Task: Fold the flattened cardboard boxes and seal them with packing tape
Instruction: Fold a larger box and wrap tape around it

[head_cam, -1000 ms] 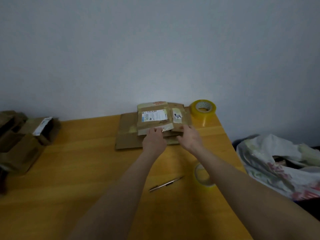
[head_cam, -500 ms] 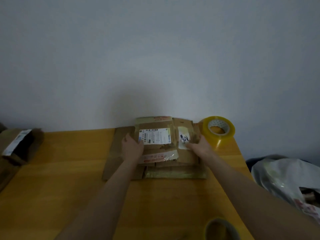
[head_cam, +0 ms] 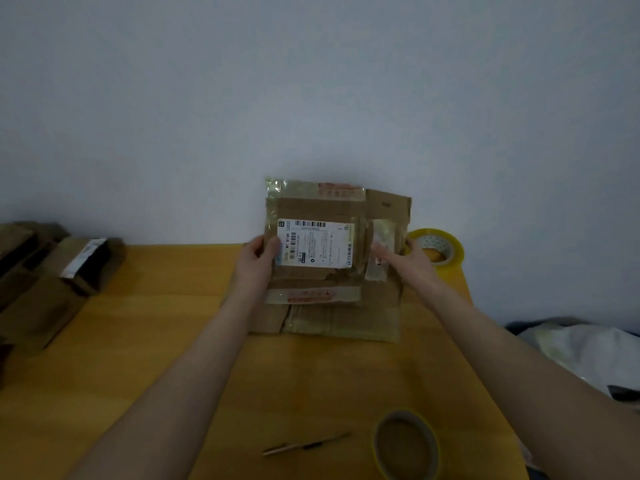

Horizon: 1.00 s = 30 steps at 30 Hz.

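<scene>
Most label (head_cam: pixel 313 244) print on box (head_cam: pixel 311 206) illegible

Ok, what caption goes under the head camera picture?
Left hand and right hand hold up a flattened brown cardboard box over the yellow wooden table.

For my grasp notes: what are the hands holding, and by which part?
Both hold the top flattened cardboard box: the left hand grips its left edge, the right hand its right edge.
</scene>
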Each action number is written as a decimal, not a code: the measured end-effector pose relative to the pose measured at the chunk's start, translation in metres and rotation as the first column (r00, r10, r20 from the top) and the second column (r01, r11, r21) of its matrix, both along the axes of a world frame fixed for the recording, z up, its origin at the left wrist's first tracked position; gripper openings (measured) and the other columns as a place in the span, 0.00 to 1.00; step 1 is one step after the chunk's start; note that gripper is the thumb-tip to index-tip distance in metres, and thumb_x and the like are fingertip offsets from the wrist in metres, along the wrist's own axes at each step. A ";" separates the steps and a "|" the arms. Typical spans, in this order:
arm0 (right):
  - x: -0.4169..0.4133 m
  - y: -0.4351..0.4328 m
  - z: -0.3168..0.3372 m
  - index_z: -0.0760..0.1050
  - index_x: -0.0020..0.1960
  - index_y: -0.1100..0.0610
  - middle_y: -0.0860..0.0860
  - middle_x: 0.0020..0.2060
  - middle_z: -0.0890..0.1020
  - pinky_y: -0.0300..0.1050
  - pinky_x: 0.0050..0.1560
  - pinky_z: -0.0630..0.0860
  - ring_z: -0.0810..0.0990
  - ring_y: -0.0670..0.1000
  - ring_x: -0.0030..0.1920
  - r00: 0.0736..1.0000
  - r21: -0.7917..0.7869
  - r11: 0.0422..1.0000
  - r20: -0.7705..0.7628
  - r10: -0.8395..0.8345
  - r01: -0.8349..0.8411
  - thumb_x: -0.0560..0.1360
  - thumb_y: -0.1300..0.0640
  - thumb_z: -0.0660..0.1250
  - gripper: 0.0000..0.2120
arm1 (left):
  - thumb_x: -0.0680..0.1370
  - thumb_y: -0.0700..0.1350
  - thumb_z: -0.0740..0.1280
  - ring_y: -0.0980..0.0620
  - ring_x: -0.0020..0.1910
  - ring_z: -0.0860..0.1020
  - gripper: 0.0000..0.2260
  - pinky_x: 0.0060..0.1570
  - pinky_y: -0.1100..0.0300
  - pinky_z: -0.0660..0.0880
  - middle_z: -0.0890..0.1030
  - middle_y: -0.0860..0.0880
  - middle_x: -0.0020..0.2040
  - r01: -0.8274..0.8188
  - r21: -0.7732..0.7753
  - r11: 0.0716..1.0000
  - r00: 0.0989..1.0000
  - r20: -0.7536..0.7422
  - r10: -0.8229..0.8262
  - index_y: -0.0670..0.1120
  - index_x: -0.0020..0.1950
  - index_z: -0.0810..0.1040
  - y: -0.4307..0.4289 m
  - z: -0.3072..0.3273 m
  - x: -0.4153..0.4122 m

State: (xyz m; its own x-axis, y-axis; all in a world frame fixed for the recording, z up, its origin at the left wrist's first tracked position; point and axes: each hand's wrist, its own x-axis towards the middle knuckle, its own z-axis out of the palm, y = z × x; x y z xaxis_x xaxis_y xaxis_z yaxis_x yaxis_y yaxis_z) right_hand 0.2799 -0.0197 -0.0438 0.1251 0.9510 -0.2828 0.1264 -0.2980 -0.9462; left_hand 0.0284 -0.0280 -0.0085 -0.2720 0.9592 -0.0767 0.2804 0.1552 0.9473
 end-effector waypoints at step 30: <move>-0.045 -0.173 -0.011 0.40 0.75 0.34 0.30 0.72 0.49 0.44 0.66 0.72 0.56 0.46 0.75 0.913 0.275 0.880 0.250 0.323 -0.387 0.69 0.64 0.74 0.54 | 0.72 0.33 0.71 0.54 0.61 0.75 0.38 0.55 0.58 0.78 0.71 0.58 0.64 0.207 0.195 0.959 0.978 -0.058 -0.200 0.61 0.71 0.59 -0.156 -0.042 -0.056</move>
